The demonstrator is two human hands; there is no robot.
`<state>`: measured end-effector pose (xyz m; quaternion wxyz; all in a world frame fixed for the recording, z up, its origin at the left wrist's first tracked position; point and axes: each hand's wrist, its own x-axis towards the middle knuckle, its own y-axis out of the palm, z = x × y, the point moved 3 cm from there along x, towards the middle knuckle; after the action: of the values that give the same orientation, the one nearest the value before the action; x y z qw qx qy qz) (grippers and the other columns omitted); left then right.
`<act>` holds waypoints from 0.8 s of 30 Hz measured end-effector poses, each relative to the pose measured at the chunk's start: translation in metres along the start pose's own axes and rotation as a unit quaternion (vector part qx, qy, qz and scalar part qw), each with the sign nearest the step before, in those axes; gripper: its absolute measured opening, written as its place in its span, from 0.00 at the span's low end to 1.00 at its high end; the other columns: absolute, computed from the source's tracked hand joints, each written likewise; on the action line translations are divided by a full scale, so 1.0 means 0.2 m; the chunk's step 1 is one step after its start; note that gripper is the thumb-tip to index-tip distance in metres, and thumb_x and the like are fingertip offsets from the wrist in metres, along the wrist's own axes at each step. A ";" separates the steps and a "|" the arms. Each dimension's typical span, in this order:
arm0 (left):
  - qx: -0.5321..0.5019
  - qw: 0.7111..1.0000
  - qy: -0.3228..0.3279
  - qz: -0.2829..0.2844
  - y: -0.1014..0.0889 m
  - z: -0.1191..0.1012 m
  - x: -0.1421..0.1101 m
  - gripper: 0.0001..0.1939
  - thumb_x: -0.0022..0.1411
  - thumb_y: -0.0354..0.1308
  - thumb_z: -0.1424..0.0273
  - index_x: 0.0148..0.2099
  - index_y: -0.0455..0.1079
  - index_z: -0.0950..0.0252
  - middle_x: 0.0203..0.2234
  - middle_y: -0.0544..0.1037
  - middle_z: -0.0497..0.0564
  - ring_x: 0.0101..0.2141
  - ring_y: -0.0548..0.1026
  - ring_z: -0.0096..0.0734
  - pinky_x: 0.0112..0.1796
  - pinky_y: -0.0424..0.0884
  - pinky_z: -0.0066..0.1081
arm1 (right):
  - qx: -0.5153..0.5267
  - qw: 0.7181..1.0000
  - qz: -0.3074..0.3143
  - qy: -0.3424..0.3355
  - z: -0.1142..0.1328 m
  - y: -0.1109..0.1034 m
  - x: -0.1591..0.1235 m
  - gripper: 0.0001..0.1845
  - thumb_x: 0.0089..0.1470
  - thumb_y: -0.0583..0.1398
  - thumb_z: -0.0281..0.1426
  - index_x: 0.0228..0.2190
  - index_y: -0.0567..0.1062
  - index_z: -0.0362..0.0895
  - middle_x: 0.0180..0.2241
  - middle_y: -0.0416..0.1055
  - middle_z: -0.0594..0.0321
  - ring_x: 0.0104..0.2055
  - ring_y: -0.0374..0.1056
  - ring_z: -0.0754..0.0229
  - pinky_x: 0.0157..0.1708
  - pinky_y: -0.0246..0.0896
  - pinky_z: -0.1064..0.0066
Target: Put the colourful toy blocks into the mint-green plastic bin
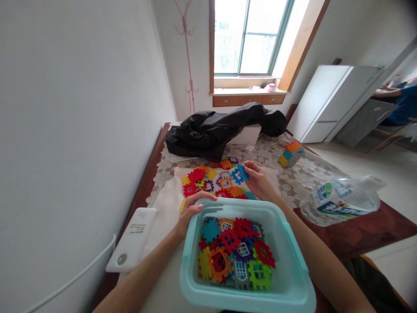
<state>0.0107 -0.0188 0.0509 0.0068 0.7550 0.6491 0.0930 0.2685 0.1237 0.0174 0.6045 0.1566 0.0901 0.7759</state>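
Observation:
A light blue plastic bin (pixel 295 278) sits in front of me with several coloured interlocking tiles (pixel 236 256) inside. My left hand (pixel 192 211) grips the bin's far left rim, fingers curled over it. My right hand (pixel 259 180) reaches past the bin and pinches a blue tile (pixel 243 173). Beyond the bin, a loose pile of tiles (pixel 213 180) in red, yellow, orange and purple lies on a white cloth (pixel 163 202).
A white power bank (pixel 132 241) with a cable lies at the left. A black garment (pixel 215 130) covers a white box at the back. An assembled tile cube (pixel 291 153) stands at the right, and a clear plastic bag (pixel 342 200) lies near the table's right edge.

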 end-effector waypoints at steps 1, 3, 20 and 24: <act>-0.004 1.000 -0.002 0.000 0.00 0.00 0.00 0.19 0.62 0.59 0.60 0.46 0.85 0.63 0.42 0.84 0.55 0.43 0.78 0.45 0.46 0.71 0.37 | 0.019 1.000 -0.001 -0.004 0.05 0.01 -0.02 0.21 0.52 0.73 0.43 0.43 0.74 0.52 0.42 0.74 0.66 0.37 0.69 0.65 0.38 0.71 0.72; -0.010 1.000 -0.007 0.000 0.00 0.00 0.00 0.19 0.61 0.59 0.60 0.46 0.85 0.64 0.43 0.85 0.55 0.44 0.79 0.46 0.47 0.72 0.38 | 0.052 0.998 0.041 -0.002 0.14 0.04 -0.08 0.23 0.48 0.77 0.44 0.43 0.77 0.52 0.42 0.75 0.64 0.40 0.71 0.62 0.42 0.73 0.70; -0.007 0.999 -0.033 -0.017 -0.03 0.06 -0.01 0.20 0.60 0.59 0.59 0.46 0.85 0.65 0.44 0.84 0.56 0.42 0.78 0.45 0.43 0.71 0.36 | -0.569 0.806 0.129 -0.099 -0.24 0.03 0.03 0.35 0.67 0.64 0.39 0.70 0.68 0.43 0.69 0.68 0.47 0.70 0.67 0.44 0.72 0.61 0.50; 0.000 0.999 -0.027 -0.017 -0.04 0.06 0.00 0.20 0.60 0.60 0.59 0.46 0.85 0.65 0.44 0.83 0.56 0.42 0.77 0.45 0.42 0.71 0.35 | -0.542 0.826 0.123 -0.092 -0.23 0.02 0.05 0.29 0.64 0.65 0.33 0.64 0.74 0.41 0.63 0.73 0.47 0.65 0.70 0.48 0.69 0.65 0.54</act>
<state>0.0050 -0.0170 0.0378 0.0262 0.7463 0.6612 0.0722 0.2468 0.1346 -0.0235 0.4968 -0.1162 -0.4211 0.7499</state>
